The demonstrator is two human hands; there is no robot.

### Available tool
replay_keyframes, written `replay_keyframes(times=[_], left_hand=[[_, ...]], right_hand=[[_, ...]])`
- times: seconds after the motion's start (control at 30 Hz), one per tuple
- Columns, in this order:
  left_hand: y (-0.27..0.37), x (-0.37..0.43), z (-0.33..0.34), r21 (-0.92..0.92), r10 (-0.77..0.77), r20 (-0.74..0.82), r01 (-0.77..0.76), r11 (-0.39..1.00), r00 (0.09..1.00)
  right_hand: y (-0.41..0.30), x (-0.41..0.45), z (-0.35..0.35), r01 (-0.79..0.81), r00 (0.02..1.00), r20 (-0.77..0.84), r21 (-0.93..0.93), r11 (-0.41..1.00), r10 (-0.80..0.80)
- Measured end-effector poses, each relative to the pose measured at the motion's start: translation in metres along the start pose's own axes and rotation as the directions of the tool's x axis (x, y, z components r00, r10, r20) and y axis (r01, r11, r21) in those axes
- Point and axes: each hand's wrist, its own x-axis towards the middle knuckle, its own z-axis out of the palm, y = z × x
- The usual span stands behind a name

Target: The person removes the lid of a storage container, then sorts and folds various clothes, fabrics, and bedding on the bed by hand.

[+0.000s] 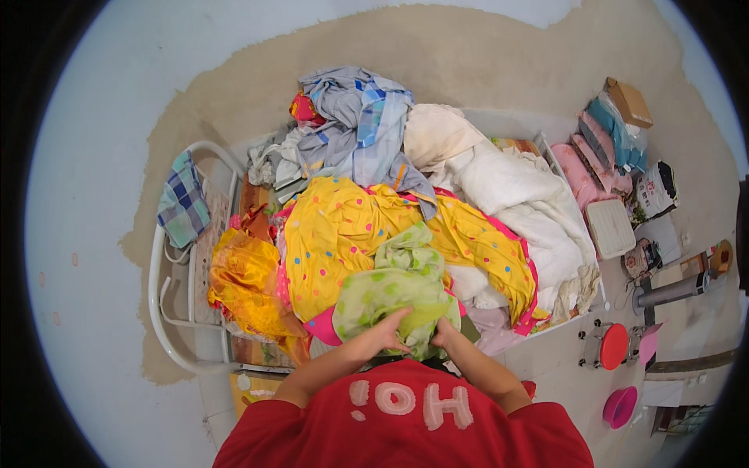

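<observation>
My left hand (397,332) and my right hand (446,333) are both at a light green cloth with darker green spots (386,292), close to my body. The fingers of each hand are partly hidden in its folds, and the cloth is bunched between them. Beneath and beyond it lies a yellow polka-dot cloth with a pink edge (333,216), spread across the bed. Shiny orange fabric (243,263) is heaped to the left. Farther back are a grey and blue checked cloth pile (351,128) and a thick white quilt (497,181).
A white metal bed frame (155,292) curves at the left, with a blue-green checked cloth (184,202) over it. Right of the bed are stacked pink bedding (576,169), a cardboard box (629,102), a grey tower fan (670,292), a red stool (614,346) and a pink basin (620,406).
</observation>
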Motion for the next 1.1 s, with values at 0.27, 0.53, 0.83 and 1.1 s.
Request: replay_keyframes(times=[0.27,0.53,0.83,1.1], left_hand=[[0.203,-0.164,0.068,0.001,0.946,0.213,-0.969,0.249,0.243],[0.187,-0.124,-0.016,0.618,0.999,-0.032,-0.785,0.045,0.032],[-0.026,0.008,-0.176,-0.042,0.718,-0.504,-0.845,0.534,0.479],[-0.015,-0.011,-0.175,-0.37,0.336,-0.321,-0.444,0.816,0.885]], right_hand=[[-0.178,-0.061,0.299,0.952,0.175,0.412,-0.304,0.046,-0.894],[-0.245,0.045,0.285,0.386,0.13,0.69,-0.697,-0.605,-0.712],[-0.042,0.117,0.177,0.407,0.851,0.228,-0.856,0.32,-0.473],[-0.029,0.176,0.096,0.294,0.734,0.145,-0.949,0.118,-0.663]])
